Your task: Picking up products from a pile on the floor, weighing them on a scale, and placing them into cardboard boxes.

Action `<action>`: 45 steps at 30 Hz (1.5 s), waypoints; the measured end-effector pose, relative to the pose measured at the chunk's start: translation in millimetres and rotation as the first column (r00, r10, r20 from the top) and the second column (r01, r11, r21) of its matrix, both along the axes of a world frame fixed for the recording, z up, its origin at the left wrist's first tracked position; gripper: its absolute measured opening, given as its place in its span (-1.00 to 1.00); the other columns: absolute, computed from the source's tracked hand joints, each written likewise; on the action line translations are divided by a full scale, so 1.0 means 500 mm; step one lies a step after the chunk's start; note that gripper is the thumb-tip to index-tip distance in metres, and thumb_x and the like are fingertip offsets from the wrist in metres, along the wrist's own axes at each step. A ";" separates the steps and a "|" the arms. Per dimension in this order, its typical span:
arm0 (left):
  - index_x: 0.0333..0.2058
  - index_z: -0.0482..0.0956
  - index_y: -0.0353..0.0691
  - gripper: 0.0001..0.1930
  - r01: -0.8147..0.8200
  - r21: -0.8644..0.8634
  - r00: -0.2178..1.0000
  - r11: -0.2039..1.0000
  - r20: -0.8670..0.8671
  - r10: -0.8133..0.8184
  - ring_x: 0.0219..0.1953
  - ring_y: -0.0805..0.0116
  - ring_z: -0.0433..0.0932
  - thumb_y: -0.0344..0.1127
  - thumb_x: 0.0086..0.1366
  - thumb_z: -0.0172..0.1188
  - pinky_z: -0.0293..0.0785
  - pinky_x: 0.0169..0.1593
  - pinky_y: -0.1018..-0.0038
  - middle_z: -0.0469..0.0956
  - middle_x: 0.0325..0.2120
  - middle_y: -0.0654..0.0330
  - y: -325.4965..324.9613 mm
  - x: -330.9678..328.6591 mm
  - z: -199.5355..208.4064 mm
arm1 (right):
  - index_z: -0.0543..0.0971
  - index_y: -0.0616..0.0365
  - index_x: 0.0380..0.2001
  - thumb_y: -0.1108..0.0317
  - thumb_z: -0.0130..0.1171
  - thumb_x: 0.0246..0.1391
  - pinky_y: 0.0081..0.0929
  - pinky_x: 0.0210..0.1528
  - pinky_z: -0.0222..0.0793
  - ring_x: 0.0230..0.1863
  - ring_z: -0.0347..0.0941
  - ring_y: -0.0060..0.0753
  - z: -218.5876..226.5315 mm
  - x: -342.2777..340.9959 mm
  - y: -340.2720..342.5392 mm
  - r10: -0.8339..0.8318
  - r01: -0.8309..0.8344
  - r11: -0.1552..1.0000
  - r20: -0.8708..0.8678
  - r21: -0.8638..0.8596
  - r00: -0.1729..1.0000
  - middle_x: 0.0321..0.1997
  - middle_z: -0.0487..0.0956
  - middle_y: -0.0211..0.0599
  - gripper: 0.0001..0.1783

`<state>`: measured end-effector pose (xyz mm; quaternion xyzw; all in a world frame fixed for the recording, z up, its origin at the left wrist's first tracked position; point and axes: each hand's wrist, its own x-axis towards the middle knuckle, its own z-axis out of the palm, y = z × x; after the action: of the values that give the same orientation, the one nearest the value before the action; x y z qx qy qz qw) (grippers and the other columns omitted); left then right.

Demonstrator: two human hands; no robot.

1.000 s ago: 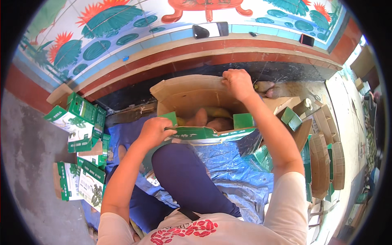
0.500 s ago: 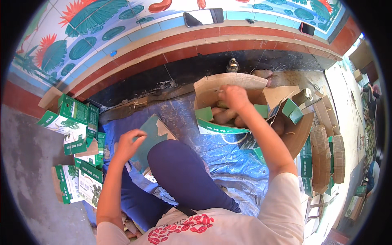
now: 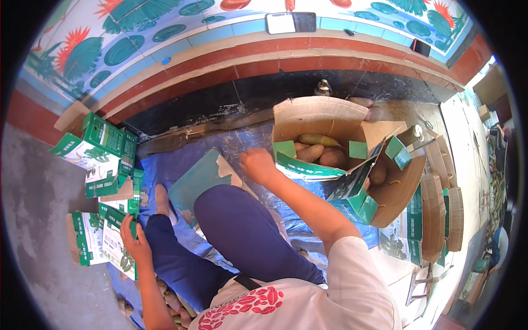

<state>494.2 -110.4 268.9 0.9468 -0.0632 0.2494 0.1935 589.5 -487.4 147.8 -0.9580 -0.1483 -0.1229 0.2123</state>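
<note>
My left hand [image 3: 136, 242] is at the left, its fingers apart and resting against the edge of a green-and-white cardboard box [image 3: 113, 250]. Over the blue tarp my right hand [image 3: 257, 164] is curled closed, with nothing seen in it. It hovers between a worn teal board [image 3: 192, 179] and an opened green-and-white carton [image 3: 311, 171]. Inside that carton lie several brownish-pink roots [image 3: 333, 158], topped by a long green radish [image 3: 319, 139]. A second opened carton [image 3: 404, 190] leans beside it, with another root [image 3: 378, 171] inside.
More green-and-white boxes [image 3: 102, 146] are stacked at the left, and opened cartons [image 3: 432, 217] at the right. A metal object [image 3: 323, 88] stands by the dark wall base. Loose roots [image 3: 173, 302] lie beside my left forearm. A phone [image 3: 290, 23] rests on the tiled ledge.
My right hand has come out of the carton and moved left over the tarp, uncovering the green radish. My left hand has moved down and left from the teal board to the box.
</note>
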 end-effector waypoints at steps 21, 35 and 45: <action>-0.08 0.35 -0.37 -0.66 -0.120 -0.004 0.990 0.993 0.074 0.120 -0.03 0.03 0.34 -0.40 0.16 0.00 0.19 0.07 0.26 0.40 -0.08 -0.01 0.037 -0.038 -0.016 | 0.62 0.05 -0.57 0.32 -0.04 -0.14 -0.26 0.09 -0.03 -0.10 0.32 -0.21 -0.147 -0.109 -0.073 -0.061 -0.099 0.681 -0.191 -0.726 0.980 -0.42 0.55 -0.24 -0.77; -0.08 0.39 -0.35 -0.67 -0.146 -0.095 0.985 0.985 0.083 0.154 -0.05 0.02 0.35 -0.43 0.14 0.03 0.22 0.05 0.27 0.40 -0.13 -0.04 0.039 -0.048 -0.013 | 0.55 0.17 -0.50 0.33 -0.08 -0.15 -0.23 0.27 -0.11 0.15 0.17 -0.09 -0.140 -0.393 -0.189 0.218 -0.346 0.619 -0.268 -0.706 0.938 -0.12 0.45 -0.04 -0.77; -0.16 0.43 -0.27 -0.62 -0.191 -0.162 0.959 0.968 0.180 0.219 -0.08 0.03 0.39 -0.36 -0.02 0.15 0.23 0.03 0.25 0.46 -0.19 -0.01 0.040 -0.047 -0.015 | 0.53 0.13 -0.47 0.33 -0.03 -0.17 -0.21 0.01 0.18 -0.08 0.31 -0.07 -0.064 -0.350 -0.118 0.203 -0.260 0.890 -0.187 -0.373 0.961 -0.26 0.46 -0.11 -0.81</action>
<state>470.7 -90.5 261.6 0.9026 0.0348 0.3643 0.2268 414.6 -546.4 115.8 -0.9627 -0.2677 0.0049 0.0384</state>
